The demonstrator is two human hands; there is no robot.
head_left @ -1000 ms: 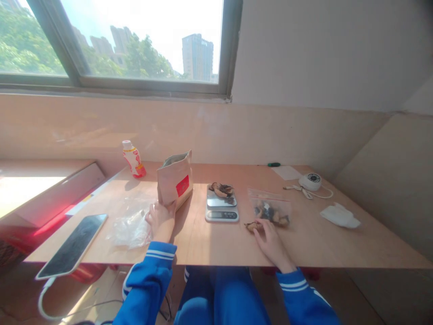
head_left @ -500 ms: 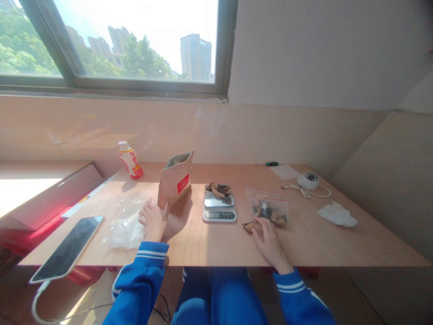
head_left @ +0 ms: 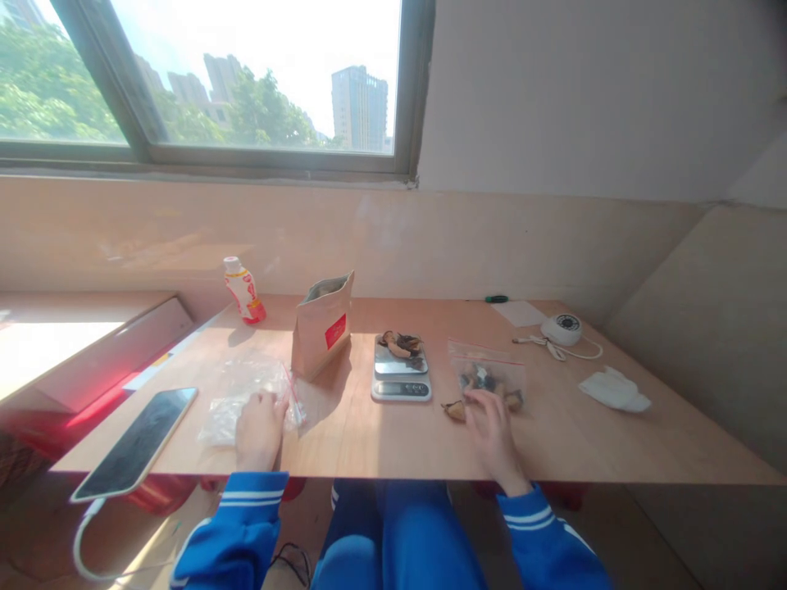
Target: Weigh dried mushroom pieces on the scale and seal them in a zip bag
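My left hand (head_left: pixel 261 428) lies over clear plastic zip bags (head_left: pixel 222 422), its fingers curled onto one with a red-striped edge at its right. Just behind stands an open brown paper pouch (head_left: pixel 315 338) with a red label. My right hand (head_left: pixel 495 434) is loosely bent and open, fingertips at the lower edge of a clear zip bag (head_left: pixel 485 360) of dark and tan dried pieces. One loose dried piece (head_left: pixel 453 410), perhaps mushroom, lies left of those fingers. Between the hands, a kitchen scale (head_left: pixel 401 388) carries more dried pieces (head_left: pixel 402 345); its display is unreadable.
A phone (head_left: pixel 138 442) with a white cable overhangs the table's front-left edge. A red-and-white bottle (head_left: pixel 244 291) stands at the back left. Toward the right are a white round device (head_left: pixel 561 329) with a cord, crumpled white tissue (head_left: pixel 615 389), paper (head_left: pixel 520 314) and a green-handled tool (head_left: pixel 497 299).
My left hand has drawn back from beside the pouch onto the plastic bags, its fingers curling. My right hand has shifted slightly right, away from the loose dried piece.
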